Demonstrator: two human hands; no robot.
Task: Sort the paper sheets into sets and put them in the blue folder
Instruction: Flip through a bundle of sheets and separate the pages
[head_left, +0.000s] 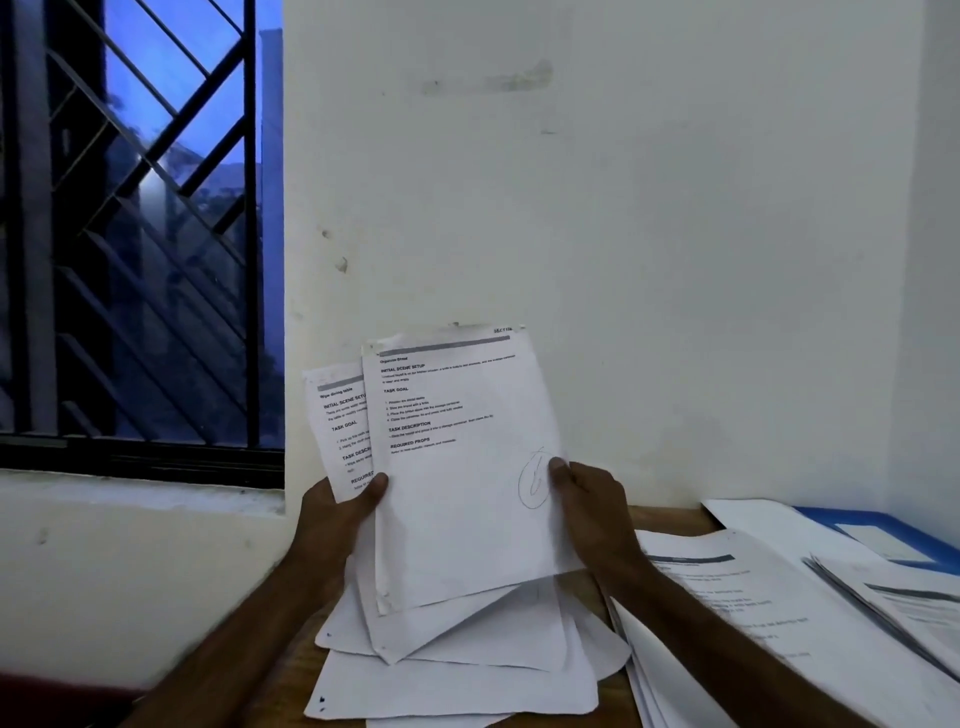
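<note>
The left hand (340, 512) and right hand (592, 499) are raised, each pinching the fanned paper sheets (467, 493). The blue folder (930, 538) lies at three o'clock, under more stacks.

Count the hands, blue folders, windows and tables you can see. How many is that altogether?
Hands: 2, the left hand and the right hand, both pinching the paper sheets
Blue folder: 1
Window: 1
Table: 1
Total: 5
The paper sheets overlap too much to count.
</note>
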